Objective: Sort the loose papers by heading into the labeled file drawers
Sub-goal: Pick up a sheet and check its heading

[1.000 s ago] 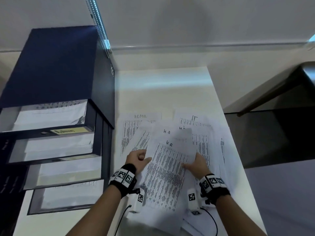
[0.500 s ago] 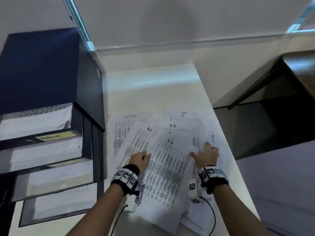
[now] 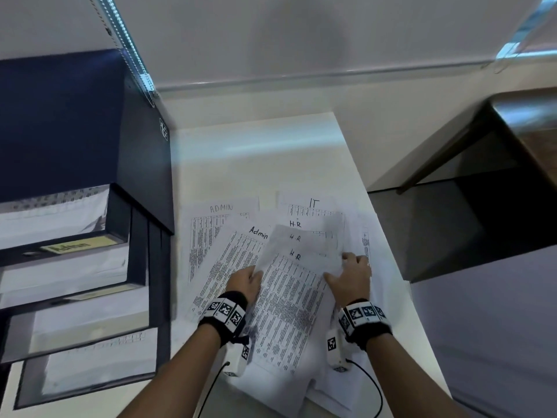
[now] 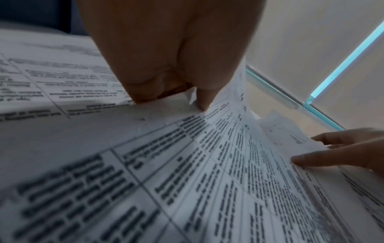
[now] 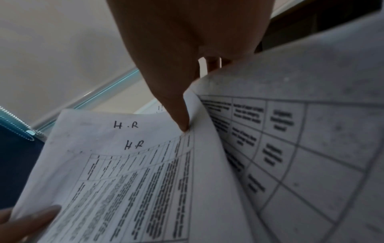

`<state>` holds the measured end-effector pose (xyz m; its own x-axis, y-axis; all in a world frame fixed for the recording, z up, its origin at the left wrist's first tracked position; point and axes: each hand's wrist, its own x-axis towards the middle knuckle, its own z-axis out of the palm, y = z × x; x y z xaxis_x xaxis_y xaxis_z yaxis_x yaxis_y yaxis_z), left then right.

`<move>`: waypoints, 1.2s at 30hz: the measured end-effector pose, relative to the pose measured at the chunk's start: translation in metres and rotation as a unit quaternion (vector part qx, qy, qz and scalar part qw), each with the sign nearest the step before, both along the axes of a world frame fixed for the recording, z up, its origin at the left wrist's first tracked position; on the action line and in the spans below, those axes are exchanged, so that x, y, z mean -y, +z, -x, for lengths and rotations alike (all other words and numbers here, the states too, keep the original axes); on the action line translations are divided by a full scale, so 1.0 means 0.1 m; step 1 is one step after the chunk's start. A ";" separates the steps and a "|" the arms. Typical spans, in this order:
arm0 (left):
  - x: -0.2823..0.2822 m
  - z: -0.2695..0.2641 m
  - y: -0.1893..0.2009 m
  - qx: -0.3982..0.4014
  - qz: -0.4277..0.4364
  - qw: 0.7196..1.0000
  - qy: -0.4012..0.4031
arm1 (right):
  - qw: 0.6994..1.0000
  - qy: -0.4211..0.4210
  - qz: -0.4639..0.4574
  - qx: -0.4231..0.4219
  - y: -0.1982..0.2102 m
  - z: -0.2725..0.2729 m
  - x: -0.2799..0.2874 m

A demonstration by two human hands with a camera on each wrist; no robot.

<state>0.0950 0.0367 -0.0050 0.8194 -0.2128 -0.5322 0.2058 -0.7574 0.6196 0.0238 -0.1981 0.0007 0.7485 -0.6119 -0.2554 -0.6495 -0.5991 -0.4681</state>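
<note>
Loose printed sheets lie fanned on the white table [image 3: 256, 152]. On top is a small stack headed H.R [image 3: 289, 297], seen close up as the H.R stack [image 5: 129, 144]. My left hand [image 3: 253, 274] pinches its left edge between thumb and fingers [image 4: 145, 92]. My right hand [image 3: 343, 267] pinches the right edge, thumb [image 5: 184, 125] on top, fingers behind the sheets. Sheets headed Admin [image 3: 259, 232] and ADMIN [image 3: 223, 209] lie to the left, one headed IT [image 3: 313, 203] behind. The dark blue file cabinet [image 3: 75, 122] stands left, drawers pulled out, the top one labelled Admin [image 3: 75, 247].
The lower drawers [image 3: 90, 372] hold white paper; their labels are not readable. The table's right edge [image 3: 401, 282] runs just past my right hand, with a drop to the floor. A dark desk [image 3: 527, 122] stands at the far right. A wall closes the back.
My right hand has slid away from me and rightward along the H.R sheets' right edge. The sheets have bunched between both hands, uncovering the Admin heading. The left hand stayed put.
</note>
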 end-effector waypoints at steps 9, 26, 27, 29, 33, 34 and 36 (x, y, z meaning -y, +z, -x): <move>0.02 -0.02 0.12 -0.047 0.142 0.981 0.120 | 0.992 0.093 -0.038 0.082 0.06 -0.01 -0.04; -0.31 -0.16 1.17 0.149 0.226 0.962 0.021 | 0.939 0.062 -0.245 0.232 0.80 0.13 -0.37; -0.34 -0.12 1.15 0.153 0.206 0.966 0.023 | 0.950 0.067 -0.215 0.216 0.79 0.14 -0.40; -0.41 -0.04 1.26 0.174 0.190 0.966 0.038 | 0.962 0.072 -0.158 0.210 0.85 0.16 -0.49; -0.62 0.06 1.71 0.188 0.240 0.949 0.086 | 0.933 0.080 -0.186 0.297 1.31 0.18 -0.77; -0.71 0.06 1.80 0.200 0.236 0.945 0.103 | 0.923 0.088 -0.208 0.312 1.42 0.18 -0.84; -0.95 0.09 1.94 0.215 0.220 0.942 0.131 | 0.899 0.118 -0.262 0.330 1.58 0.17 -1.02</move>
